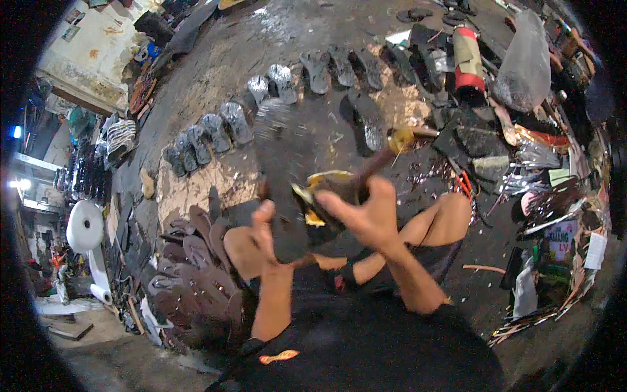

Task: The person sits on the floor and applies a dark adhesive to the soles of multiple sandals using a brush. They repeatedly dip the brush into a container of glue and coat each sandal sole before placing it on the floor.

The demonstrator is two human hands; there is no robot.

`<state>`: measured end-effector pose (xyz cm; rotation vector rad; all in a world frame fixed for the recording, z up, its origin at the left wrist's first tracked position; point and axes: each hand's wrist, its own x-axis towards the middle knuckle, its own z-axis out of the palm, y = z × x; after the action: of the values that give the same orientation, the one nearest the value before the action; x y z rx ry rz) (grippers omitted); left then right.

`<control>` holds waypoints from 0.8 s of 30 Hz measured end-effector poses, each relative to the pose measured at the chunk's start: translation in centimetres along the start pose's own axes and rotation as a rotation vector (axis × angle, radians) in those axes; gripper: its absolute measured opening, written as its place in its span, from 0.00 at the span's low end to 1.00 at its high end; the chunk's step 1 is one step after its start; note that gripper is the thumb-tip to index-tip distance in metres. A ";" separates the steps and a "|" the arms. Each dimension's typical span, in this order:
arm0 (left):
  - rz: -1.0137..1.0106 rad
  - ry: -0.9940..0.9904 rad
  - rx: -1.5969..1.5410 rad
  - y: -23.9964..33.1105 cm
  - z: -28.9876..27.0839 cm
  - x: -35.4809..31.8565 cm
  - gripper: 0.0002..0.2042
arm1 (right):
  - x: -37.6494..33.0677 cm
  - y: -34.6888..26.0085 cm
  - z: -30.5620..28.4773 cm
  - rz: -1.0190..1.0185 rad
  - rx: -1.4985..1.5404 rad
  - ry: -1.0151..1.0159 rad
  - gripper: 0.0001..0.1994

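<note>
My left hand (264, 235) is closed on the edge of a long dark shoe sole (282, 189), held upright and smeared by motion at its far end. Close to its right, my right hand (369, 212) grips a hammer (382, 157) by its brown handle; the yellowish head points away to the far right. The right thumb reaches toward the sole, beside a dark piece with yellow and whitish edges (315, 212); whether the thumb touches it I cannot tell. My crossed legs lie beneath both hands.
Dark sandal soles (234, 123) lie in a curved row on the floor ahead. A heap of brown soles (196, 268) is at my left. To the right are a red-and-cream cylinder (467, 62), a clear plastic bag (524, 62), orange-handled pliers (465, 183) and scraps. A white roll (85, 226) stands far left.
</note>
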<state>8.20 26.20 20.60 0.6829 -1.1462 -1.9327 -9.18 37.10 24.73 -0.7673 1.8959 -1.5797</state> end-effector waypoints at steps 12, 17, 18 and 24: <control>-0.452 -0.223 -0.029 -17.1 -3.0 26.6 0.23 | 10.0 23.2 -12.8 0.315 0.013 0.833 0.20; -0.563 -0.112 0.251 -21.6 -4.0 30.2 0.31 | 9.0 24.1 -13.1 0.334 -0.172 0.736 0.25; -0.607 -0.061 0.385 -21.6 -3.8 30.4 0.31 | 9.0 24.1 -13.3 0.287 -0.233 0.743 0.25; -0.561 0.039 0.418 -17.3 -3.4 25.2 0.41 | 8.2 23.5 -14.6 0.275 -0.265 0.676 0.23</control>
<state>-9.30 8.82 2.22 1.3801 -1.4628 -2.1244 -27.21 44.36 3.45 -0.0354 2.5903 -1.5399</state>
